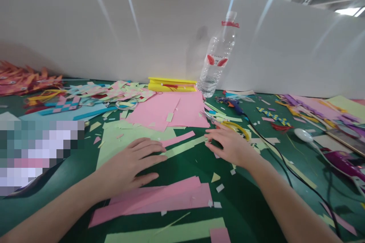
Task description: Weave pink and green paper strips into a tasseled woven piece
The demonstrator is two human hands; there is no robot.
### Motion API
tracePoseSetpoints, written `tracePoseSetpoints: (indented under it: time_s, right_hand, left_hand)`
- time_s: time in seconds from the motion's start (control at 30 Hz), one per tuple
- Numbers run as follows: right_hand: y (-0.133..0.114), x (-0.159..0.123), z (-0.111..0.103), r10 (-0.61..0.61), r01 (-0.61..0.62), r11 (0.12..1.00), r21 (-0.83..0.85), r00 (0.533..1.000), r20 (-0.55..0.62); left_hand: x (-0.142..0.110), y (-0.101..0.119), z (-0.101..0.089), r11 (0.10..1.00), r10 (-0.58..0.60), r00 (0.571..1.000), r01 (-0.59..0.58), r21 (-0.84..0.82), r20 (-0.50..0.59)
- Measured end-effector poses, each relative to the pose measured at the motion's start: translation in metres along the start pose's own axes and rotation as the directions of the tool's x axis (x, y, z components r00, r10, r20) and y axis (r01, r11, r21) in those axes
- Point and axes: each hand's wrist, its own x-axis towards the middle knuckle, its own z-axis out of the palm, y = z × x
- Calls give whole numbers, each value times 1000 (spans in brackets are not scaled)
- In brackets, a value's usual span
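Observation:
My left hand (137,163) is open, fingers spread, over the left ends of a pink paper strip (182,138) and a light green paper strip (186,147). A light green sheet (114,138) lies partly under it. At the green strip's right end is my right hand (228,142), its fingers apart and holding nothing that shows. Just beyond that hand lie yellow-handled scissors (238,127), partly hidden by it. Pink sheets (188,110) lie beyond both hands. Closer to me are wide pink strips (171,199) and another light green strip (171,231).
A clear plastic bottle (216,60) leans by the white partition (142,26). A blue glue gun (232,103) trails a black cord (273,150) across the right side. Woven paper pieces (119,93) are piled back left. A white spoon (303,135) and scraps lie right.

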Motion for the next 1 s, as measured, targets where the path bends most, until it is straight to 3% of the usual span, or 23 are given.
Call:
tracePoseSetpoints:
  time_s: [0.43, 0.73, 0.9, 1.0]
  right_hand:
    - [-13, 0, 4, -24, 21, 997, 75, 999, 41]
    - [-31, 4, 15, -165, 148, 975, 168, 982, 90]
    - [-29, 3, 8, -126, 130, 955, 265, 992, -31]
    - [-30, 2, -2, -103, 102, 923, 371, 995, -16]
  left_hand:
    - [10, 33, -9, 981, 117, 987, -98, -165, 109]
    - [8, 35, -7, 978, 139, 982, -116, -176, 129]
    - [9, 33, -7, 983, 131, 971, -101, -152, 200]
    - [9, 30, -8, 987, 105, 971, -76, -140, 213]
